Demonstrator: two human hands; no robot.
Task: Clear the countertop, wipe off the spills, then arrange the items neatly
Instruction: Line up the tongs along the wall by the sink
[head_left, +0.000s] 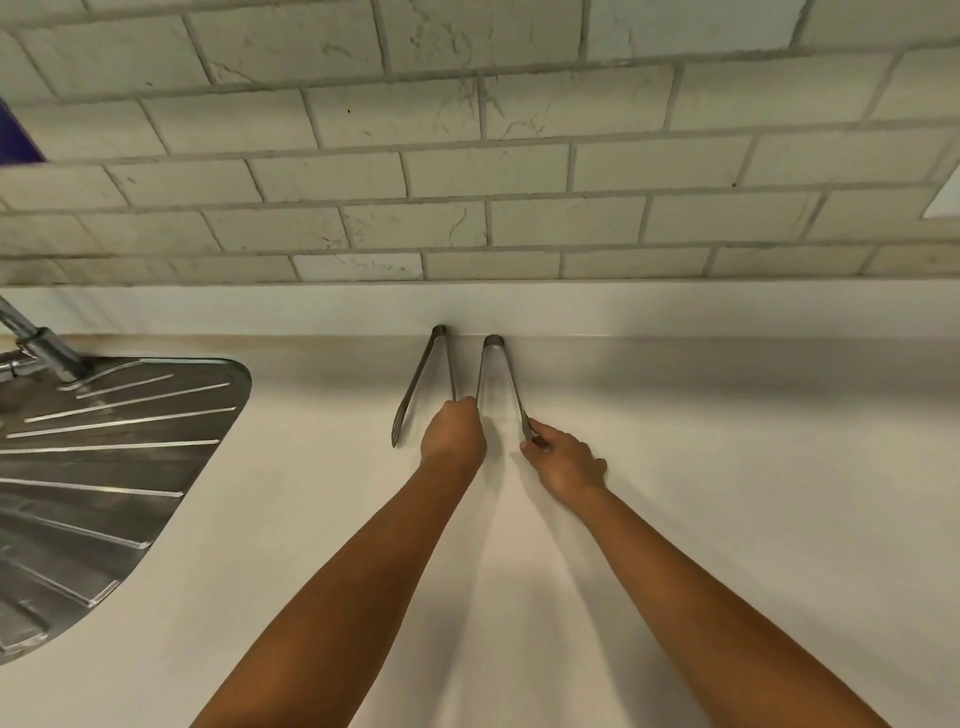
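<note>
We see two pairs of tongs (423, 384) (501, 379) of dull grey metal with a brushed look. The countertop (727, 493) is smooth, matt, off-white. At nine o'clock the drainboard (104, 467) is shiny ribbed steel. At twelve o'clock the wall tiles (467, 171) look rough, veined, pale stone.

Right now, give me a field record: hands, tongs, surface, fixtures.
left hand: curled round one arm of the left tongs
right hand: fingertips pinch the near tip of the right tongs
tongs: two metal pairs, side by side, hinge ends at the back edge by the tiled wall
countertop: white, no spill visible
drainboard: steel, ribbed, at left, tap behind it
</note>
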